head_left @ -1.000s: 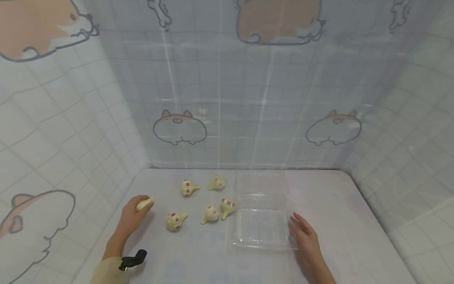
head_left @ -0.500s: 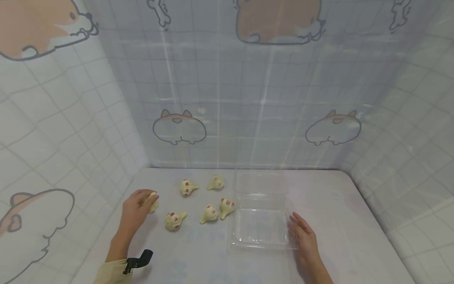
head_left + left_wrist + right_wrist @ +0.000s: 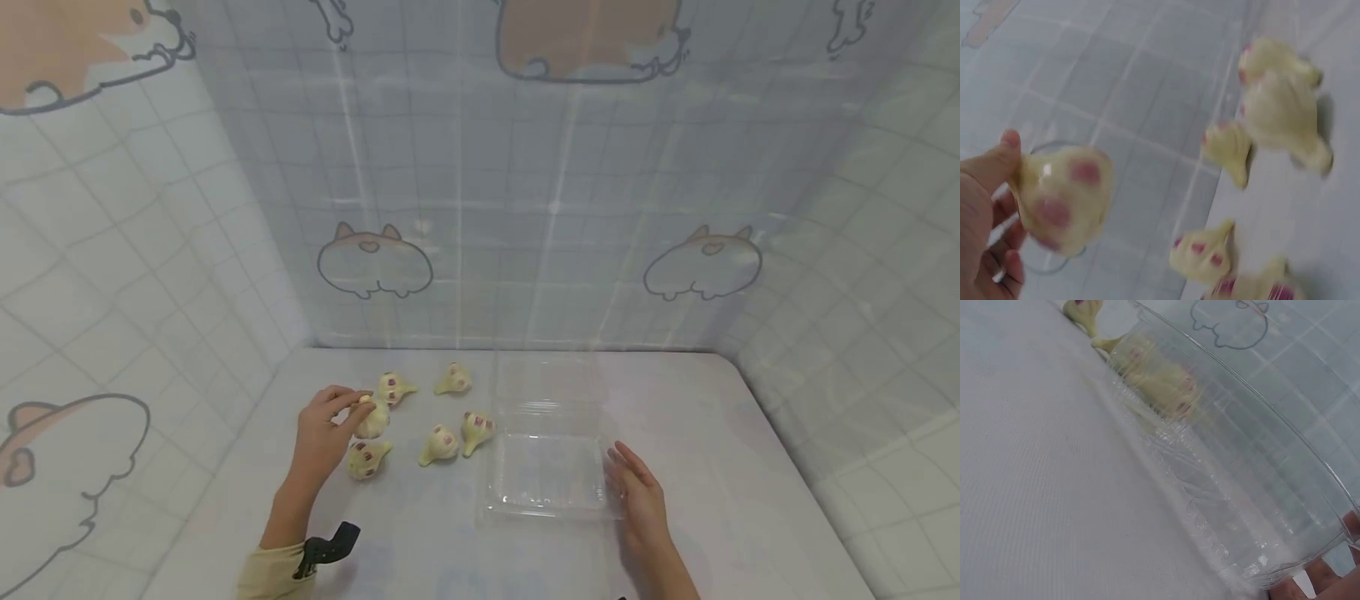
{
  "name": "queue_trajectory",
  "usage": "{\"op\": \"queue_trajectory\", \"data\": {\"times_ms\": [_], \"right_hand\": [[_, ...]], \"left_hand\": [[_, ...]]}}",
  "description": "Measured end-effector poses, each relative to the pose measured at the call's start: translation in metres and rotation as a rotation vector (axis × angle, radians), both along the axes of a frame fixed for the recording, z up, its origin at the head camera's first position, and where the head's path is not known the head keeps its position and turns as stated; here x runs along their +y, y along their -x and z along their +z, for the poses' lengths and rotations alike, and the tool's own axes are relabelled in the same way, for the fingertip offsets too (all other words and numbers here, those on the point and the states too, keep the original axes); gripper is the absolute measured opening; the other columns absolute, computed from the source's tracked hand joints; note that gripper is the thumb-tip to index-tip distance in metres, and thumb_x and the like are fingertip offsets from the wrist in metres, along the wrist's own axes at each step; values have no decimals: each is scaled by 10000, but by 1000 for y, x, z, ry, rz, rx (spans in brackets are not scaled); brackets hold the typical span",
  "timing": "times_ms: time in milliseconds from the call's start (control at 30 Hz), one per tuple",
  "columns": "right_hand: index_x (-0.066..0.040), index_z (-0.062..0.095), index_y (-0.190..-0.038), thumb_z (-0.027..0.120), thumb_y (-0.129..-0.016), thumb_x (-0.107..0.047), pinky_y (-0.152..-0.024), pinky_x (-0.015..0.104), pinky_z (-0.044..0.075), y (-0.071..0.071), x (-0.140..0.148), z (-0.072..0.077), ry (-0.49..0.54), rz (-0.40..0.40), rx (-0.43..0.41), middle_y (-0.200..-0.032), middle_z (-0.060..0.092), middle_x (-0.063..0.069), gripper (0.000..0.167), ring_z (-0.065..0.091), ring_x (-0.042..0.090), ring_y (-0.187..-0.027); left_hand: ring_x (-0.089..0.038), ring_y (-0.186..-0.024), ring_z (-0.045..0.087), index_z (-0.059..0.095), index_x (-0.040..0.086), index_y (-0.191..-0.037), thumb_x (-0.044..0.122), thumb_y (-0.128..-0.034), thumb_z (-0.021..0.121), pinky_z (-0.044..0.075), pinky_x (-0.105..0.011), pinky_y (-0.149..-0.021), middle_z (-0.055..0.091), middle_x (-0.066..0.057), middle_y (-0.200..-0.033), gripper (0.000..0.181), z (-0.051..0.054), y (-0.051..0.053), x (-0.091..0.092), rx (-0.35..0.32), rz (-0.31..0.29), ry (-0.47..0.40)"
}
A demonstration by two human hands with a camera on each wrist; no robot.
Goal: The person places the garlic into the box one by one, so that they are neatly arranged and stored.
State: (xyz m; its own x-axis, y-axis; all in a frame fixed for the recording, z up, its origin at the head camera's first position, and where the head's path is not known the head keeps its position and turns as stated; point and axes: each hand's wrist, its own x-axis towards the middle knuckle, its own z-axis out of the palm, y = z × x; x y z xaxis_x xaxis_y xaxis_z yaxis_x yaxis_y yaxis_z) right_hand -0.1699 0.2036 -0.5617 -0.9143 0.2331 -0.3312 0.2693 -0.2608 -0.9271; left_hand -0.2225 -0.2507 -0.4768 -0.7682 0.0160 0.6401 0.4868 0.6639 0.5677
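Note:
My left hand [image 3: 330,429] pinches a pale garlic bulb [image 3: 371,418] by its stem above the table. In the left wrist view this bulb [image 3: 1069,200] shows pink patches and is slightly blurred. Several more garlic bulbs lie around it, among them a bulb [image 3: 367,460] just in front and another bulb [image 3: 477,433] beside the box. A clear plastic box [image 3: 551,471] stands with its lid folded back. My right hand [image 3: 641,496] rests against the box's right side, fingers relaxed; the right wrist view shows its fingers [image 3: 1322,575] at the box's corner.
The hinged lid [image 3: 547,379] lies behind the box, towards the back edge of the white table [image 3: 690,400]. Curtain-like walls [image 3: 540,183] with dog drawings stand at the back and both sides. A black wrist mount [image 3: 330,546] sits on the left sleeve.
My left hand has lifted the garlic bulb and carried it to the right, over towards the other bulbs. The right hand stays at the box. The head view has tilted slightly.

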Motion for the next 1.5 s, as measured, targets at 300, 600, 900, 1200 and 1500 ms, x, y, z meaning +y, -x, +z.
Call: {"op": "queue_trajectory", "data": {"times_ms": [300, 600, 900, 1200, 1500], "right_hand": [[-90, 371, -1481, 447, -992, -81, -1081, 364, 333, 12, -6, 3, 37, -27, 43, -1528, 350, 63, 495, 386, 215, -1352], [-86, 394, -1466, 453, -978, -75, -1085, 363, 328, 17, -13, 4, 23, -42, 26, -1520, 364, 63, 491, 397, 217, -1343], [-92, 403, -1464, 499, -976, -111, -1097, 370, 307, 10, -8, -2, 36, -72, -4, -1508, 386, 68, 498, 399, 216, -1339], [-88, 384, -1473, 468, -992, -88, -1091, 325, 311, 6, -6, -4, 59, -49, 22, -1525, 361, 58, 488, 384, 199, -1351], [-70, 377, -1473, 448, -986, -63, -1093, 324, 307, 6, -6, -4, 65, -48, 38, -1528, 350, 72, 492, 361, 215, -1368]], "left_hand": [[-137, -815, 577, 766, 76, -952, 95, -789, 812, 435, -254, -638, 672, 30, -905, 170, 2, 12, 47, 86, -116, -48], [-91, -789, 603, 763, 123, -958, 182, -821, 796, 505, -350, -616, 667, 88, -875, 152, 0, 15, 89, 45, -200, -34], [-76, -781, 612, 759, 140, -946, 199, -826, 793, 532, -366, -627, 676, 89, -889, 138, -10, 17, 129, 0, -259, -45], [-60, -722, 599, 765, 142, -894, 215, -816, 801, 497, -259, -608, 666, 106, -816, 113, -25, 26, 157, 18, -283, -22], [-30, -738, 605, 766, 143, -946, 314, -867, 747, 489, -220, -603, 662, 112, -842, 189, -28, 30, 183, -56, -319, 20]]}}
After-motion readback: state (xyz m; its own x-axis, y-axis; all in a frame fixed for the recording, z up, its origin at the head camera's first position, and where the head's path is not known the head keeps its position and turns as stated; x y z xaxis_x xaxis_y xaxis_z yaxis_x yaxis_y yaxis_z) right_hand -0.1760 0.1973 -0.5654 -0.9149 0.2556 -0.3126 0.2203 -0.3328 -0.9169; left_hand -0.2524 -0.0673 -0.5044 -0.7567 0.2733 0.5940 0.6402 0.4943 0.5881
